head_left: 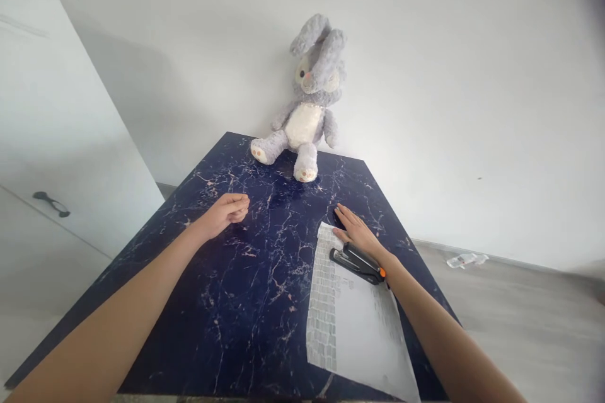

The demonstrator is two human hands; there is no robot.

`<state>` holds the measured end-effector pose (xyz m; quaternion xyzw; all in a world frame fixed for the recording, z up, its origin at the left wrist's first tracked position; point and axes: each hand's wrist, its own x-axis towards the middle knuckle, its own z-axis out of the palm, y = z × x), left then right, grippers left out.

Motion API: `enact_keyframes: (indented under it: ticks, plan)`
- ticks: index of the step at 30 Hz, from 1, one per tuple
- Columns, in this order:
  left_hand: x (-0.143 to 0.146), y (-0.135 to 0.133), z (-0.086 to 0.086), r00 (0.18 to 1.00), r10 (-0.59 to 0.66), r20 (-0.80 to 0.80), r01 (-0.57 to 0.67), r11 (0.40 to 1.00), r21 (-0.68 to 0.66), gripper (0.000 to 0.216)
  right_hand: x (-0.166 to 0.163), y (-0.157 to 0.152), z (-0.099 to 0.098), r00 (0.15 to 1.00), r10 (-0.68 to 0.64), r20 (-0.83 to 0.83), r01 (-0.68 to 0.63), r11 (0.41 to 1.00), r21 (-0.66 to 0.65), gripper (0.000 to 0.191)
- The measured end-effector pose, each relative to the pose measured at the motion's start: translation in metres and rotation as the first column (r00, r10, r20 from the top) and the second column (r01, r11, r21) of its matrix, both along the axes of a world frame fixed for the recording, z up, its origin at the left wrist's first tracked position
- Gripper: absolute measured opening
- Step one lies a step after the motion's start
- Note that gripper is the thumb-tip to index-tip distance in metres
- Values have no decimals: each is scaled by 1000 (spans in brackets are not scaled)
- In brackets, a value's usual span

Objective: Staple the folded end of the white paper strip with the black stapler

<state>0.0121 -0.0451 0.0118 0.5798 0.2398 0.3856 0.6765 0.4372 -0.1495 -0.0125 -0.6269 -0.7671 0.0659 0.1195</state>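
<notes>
My left hand (225, 214) rests on the dark blue marbled table (265, 302), its fingers curled into a fist with nothing showing in it. My right hand (358, 231) lies flat with fingers stretched, at the far edge of a printed paper sheet (363, 327). Beneath its fingers a small black thing (337, 219) peeks out, mostly hidden, so its kind is unclear. Just on the near side of that hand, a black stapler (358, 263) with an orange end lies across the sheet, close to my right wrist.
A grey plush rabbit (305, 123) sits at the table's far edge against the white wall (449, 75). To the left stands a white cabinet (61, 126) with a dark handle (51, 204). Clear plastic packaging (467, 260) lies on the floor at right.
</notes>
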Motion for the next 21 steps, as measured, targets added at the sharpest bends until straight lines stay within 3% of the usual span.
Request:
enact_keyframes:
  ticks: [2,6,9,16,21]
  plan:
    - [-15,7,3,991,-45,125,57,994,-98,46,-11,12,-14,994,-26,105,32,998,-52,70]
    - [-39,20,6,950,18,313,33,987,-155,46,-47,33,-28,976,-100,192,114,992,-61,69]
    - [-50,24,6,915,83,395,-17,986,-167,44,-97,57,-24,986,-22,168,33,997,-64,65]
    - [-68,27,3,872,209,443,-102,962,-255,51,-251,118,-13,987,162,24,-160,985,-61,66]
    - [-74,28,1,851,273,449,-176,953,-246,58,-313,134,-7,963,270,-19,-270,963,-13,62]
